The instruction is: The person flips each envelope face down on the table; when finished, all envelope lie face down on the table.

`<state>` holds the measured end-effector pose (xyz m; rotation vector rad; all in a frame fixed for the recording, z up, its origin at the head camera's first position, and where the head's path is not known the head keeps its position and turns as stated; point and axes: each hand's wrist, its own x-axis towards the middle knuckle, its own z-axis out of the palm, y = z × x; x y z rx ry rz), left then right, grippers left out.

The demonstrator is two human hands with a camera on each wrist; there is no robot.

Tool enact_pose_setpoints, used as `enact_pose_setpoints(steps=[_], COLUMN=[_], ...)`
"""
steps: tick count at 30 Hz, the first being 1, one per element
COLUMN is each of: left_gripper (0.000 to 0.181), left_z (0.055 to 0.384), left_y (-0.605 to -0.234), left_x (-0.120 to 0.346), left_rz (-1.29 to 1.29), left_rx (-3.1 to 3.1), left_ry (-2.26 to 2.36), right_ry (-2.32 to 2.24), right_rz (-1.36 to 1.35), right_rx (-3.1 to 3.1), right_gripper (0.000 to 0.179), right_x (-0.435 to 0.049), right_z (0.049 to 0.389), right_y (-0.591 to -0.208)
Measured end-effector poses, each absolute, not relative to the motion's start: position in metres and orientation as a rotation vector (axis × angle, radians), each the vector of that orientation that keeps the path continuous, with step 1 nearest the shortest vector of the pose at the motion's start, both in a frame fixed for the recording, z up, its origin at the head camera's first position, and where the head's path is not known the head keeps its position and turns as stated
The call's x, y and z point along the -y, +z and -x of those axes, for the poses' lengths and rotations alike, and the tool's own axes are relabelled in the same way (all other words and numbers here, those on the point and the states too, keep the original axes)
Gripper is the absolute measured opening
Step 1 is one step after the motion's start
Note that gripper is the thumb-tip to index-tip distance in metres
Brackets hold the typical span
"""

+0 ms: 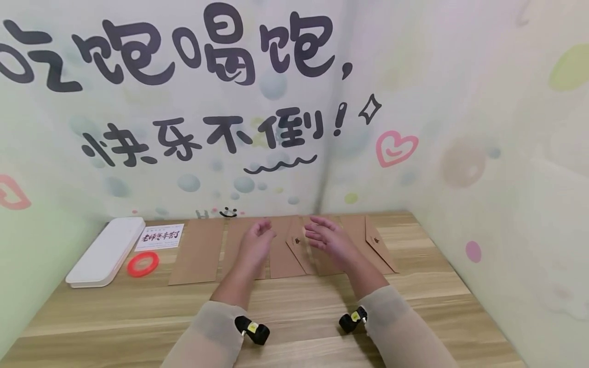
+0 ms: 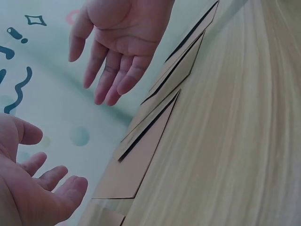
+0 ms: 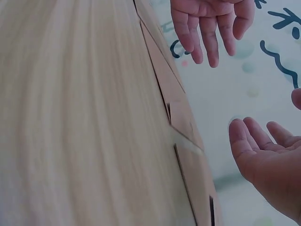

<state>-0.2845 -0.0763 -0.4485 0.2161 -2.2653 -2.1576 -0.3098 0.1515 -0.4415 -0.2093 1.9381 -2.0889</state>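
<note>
Two hands, left hand and right hand, fingers relaxed, hover over flat brown envelopes.

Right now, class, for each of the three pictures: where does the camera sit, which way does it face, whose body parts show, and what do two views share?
Head: worn high, facing forward and down at the pale wooden table with flat brown paper envelopes; both sleeved forearms, left hand and right hand show.
Left wrist: on the left arm, facing across the table edge toward the wall; both open palms show.
Right wrist: on the right arm, mirrored; both hands show.
Shared: both wrist views show the envelopes and both empty hands.
</note>
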Motion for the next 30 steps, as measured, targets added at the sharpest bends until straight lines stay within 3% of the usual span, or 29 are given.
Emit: enact_pose_setpoints(steps=[11, 30], left_gripper=[0.059, 0.058], left_z=[0.283, 0.280], left_y=[-0.462, -0.465], left_x=[0.078, 0.077], left_rz=[-0.210, -0.097], left_rx=[2.441, 2.563], left_ry=[-2.051, -1.989], right_ry=[-2.075, -2.086], right_rz=[0.137, 0.101], right_rx=[-1.827, -1.752], right_gripper=[0.063, 0.063], right_x=[-0.162, -0.161], right_z=[0.312, 0.309], right_y=[-0.458, -0.459])
